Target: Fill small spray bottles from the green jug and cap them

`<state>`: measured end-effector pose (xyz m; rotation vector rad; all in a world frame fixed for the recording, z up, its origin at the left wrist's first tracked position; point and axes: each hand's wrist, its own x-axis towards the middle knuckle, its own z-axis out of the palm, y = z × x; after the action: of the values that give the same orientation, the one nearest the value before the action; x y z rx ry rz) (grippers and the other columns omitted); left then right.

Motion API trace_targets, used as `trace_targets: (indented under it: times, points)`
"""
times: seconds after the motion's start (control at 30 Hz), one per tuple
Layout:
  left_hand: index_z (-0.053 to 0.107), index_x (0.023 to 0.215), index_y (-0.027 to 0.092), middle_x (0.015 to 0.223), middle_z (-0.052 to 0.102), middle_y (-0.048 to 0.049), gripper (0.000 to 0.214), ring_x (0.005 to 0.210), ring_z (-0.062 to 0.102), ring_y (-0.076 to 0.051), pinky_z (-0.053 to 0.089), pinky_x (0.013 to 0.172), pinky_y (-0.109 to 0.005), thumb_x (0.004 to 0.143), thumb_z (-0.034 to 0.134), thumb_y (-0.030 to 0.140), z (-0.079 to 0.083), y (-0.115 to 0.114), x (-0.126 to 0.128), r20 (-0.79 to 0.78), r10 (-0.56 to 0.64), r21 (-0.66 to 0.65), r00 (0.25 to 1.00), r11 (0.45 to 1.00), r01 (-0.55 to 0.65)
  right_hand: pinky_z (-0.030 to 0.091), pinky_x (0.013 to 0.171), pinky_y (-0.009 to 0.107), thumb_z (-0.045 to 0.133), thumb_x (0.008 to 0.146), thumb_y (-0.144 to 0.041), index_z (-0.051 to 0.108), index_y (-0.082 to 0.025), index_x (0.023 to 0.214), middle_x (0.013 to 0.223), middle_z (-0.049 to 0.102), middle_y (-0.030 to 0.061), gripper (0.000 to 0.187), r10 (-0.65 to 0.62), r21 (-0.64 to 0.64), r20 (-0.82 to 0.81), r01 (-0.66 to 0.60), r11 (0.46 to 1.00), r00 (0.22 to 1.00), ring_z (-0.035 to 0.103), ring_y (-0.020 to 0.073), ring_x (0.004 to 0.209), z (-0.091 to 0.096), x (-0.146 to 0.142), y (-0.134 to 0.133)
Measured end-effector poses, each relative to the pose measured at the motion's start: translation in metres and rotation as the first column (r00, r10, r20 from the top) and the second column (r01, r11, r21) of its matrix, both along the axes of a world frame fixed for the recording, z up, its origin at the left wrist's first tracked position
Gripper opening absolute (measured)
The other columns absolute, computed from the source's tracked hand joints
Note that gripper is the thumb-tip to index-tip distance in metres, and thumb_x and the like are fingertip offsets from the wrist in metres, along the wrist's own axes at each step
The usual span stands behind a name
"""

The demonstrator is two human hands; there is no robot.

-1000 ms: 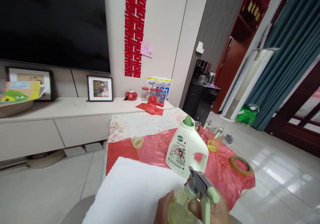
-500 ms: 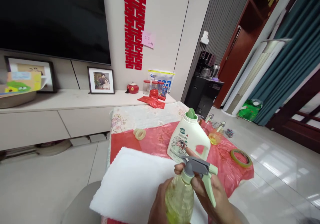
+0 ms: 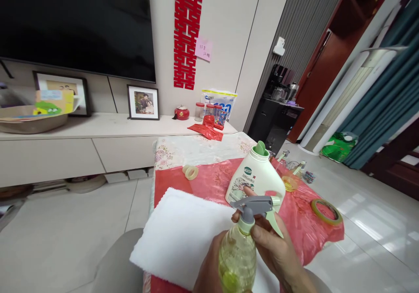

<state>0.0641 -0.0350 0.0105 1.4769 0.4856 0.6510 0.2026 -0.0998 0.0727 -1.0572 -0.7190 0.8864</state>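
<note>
Left hand (image 3: pixel 208 264) clasps spray bottle (image 3: pixel 237 258), right hand (image 3: pixel 271 242) fingers its collar (image 3: pixel 246 226): trigger head (image 3: pixel 258 204) seated, tightness undetermined; detergent jug (image 3: pixel 262 175) beyond the grip uncapped.

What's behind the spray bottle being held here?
Behind the spray bottle lie the white cloth and, farther back, the cream jug. The spray head and right hand cover part of the jug's base, so that part cannot be seen.

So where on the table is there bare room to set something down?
Bare: the red sheet between the pale rings and the jug, and flowered cloth beyond. Crowded: right of the jug, where bottles cluster, and up front, where both hands hold a spray bottle.
</note>
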Motion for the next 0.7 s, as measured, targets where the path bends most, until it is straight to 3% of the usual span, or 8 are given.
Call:
trace_targets:
  times: [0.1, 0.23, 0.33, 0.53, 0.6, 0.7]
  points:
    - [0.060, 0.126, 0.022, 0.108, 0.071, -0.0089, 0.084, 0.096, 0.068, -0.030, 0.055, 0.088, -0.040, 0.057, 0.082, 0.065, -0.001, 0.004, 0.000, 0.072, -0.030, -0.070, 0.997, 0.997, 0.035, 0.051, 0.091, 0.046, 0.083, 0.070, -0.045, 0.057, -0.027, 0.137, 0.103, 0.073, 0.0094, 0.074, 0.054, 0.017, -0.059, -0.053, 0.998, 0.997, 0.067, 0.0288, 0.099, 0.006, -0.002, 0.008]
    - [0.066, 0.116, 0.025, 0.097, 0.076, -0.0042, 0.055, 0.095, 0.069, -0.028, 0.056, 0.082, -0.035, 0.075, 0.073, 0.060, -0.001, 0.008, 0.000, -0.039, -0.021, -0.170, 0.999, 0.985, 0.014, 0.050, 0.095, 0.047, 0.083, 0.071, -0.045, 0.068, -0.024, 0.120, 0.102, 0.074, 0.0109, 0.056, 0.134, 0.046, -0.161, -0.128, 0.991, 0.978, 0.069, 0.0285, 0.097, 0.011, -0.004, 0.014]
    - [0.064, 0.118, 0.023, 0.102, 0.076, -0.0064, 0.060, 0.098, 0.069, -0.029, 0.055, 0.087, -0.037, 0.071, 0.077, 0.058, 0.002, 0.009, -0.004, 0.027, -0.045, -0.201, 0.999, 0.978, 0.050, 0.049, 0.096, 0.049, 0.086, 0.067, -0.048, 0.071, -0.022, 0.111, 0.103, 0.073, 0.0121, 0.053, 0.182, 0.047, -0.153, -0.176, 0.983, 0.971, 0.067, 0.0306, 0.101, 0.008, -0.003, 0.014]
    - [0.062, 0.121, 0.025, 0.109, 0.074, -0.0067, 0.062, 0.104, 0.068, -0.030, 0.054, 0.093, -0.040, 0.069, 0.083, 0.052, 0.008, 0.009, -0.008, 0.078, -0.065, -0.243, 0.995, 0.967, 0.082, 0.052, 0.087, 0.044, 0.092, 0.057, -0.040, 0.073, -0.022, 0.104, 0.094, 0.073, 0.0078, 0.053, 0.116, 0.021, -0.084, -0.115, 0.993, 0.990, 0.067, 0.0272, 0.092, 0.007, -0.002, 0.018]
    - [0.063, 0.121, 0.025, 0.108, 0.074, -0.0057, 0.065, 0.104, 0.068, -0.031, 0.053, 0.093, -0.039, 0.066, 0.085, 0.051, 0.005, 0.010, -0.007, 0.094, -0.092, -0.250, 0.991, 0.962, 0.113, 0.053, 0.084, 0.041, 0.091, 0.060, -0.042, 0.074, -0.021, 0.100, 0.092, 0.073, 0.0077, 0.049, 0.116, 0.052, -0.075, -0.113, 0.992, 0.990, 0.066, 0.0246, 0.086, 0.013, -0.002, 0.022]
    - [0.062, 0.119, 0.021, 0.106, 0.073, -0.0083, 0.059, 0.102, 0.067, -0.030, 0.052, 0.091, -0.040, 0.074, 0.078, 0.054, -0.005, 0.011, -0.007, 0.088, -0.134, -0.232, 0.987, 0.961, 0.151, 0.053, 0.080, 0.036, 0.086, 0.068, -0.043, 0.075, -0.021, 0.100, 0.094, 0.073, 0.0073, 0.041, 0.128, 0.121, -0.067, -0.119, 0.985, 0.989, 0.065, 0.0204, 0.080, 0.024, -0.001, 0.029]
